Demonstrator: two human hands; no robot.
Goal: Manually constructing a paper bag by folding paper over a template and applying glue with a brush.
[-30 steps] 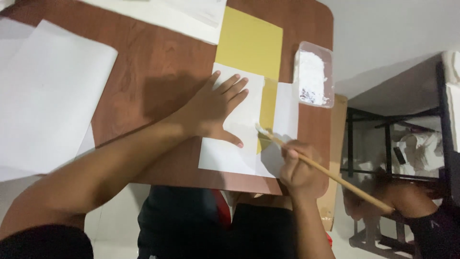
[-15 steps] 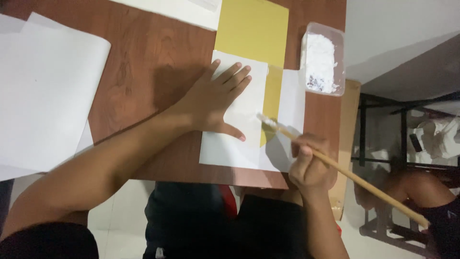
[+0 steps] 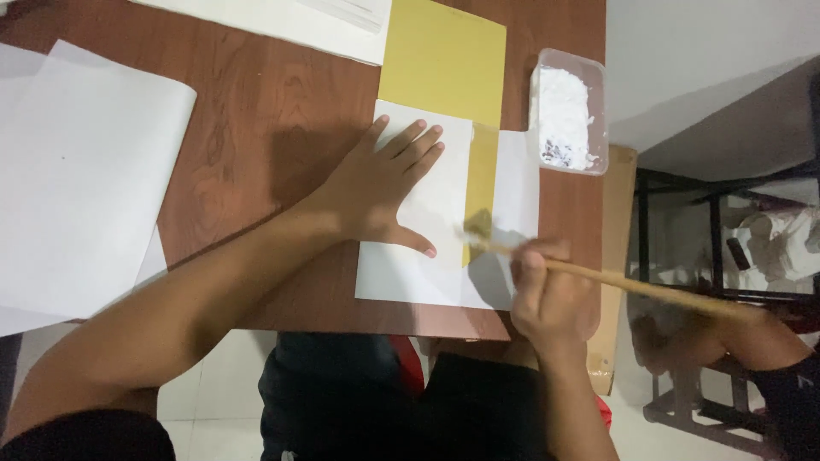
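Bare wooden table (image 3: 256,128) lies open to the left of my left hand (image 3: 376,192), as far as the large white sheet (image 3: 81,171). To the right, a plastic tub of white powder (image 3: 568,119) blocks the far corner; my right hand (image 3: 547,294) fills the near edge

— How is the light?
— Fairly dim and warm, coming from above. The left hand (image 3: 384,192) throws a soft dark shadow leftward onto the wooden table (image 3: 256,102), and the right hand (image 3: 547,294) shades the white sheet (image 3: 418,273) beneath it.
— Sharpness?
— Soft overall; the brush (image 3: 598,275) tip is smeared by motion. The white papers (image 3: 77,171) look flat, slightly washed out.
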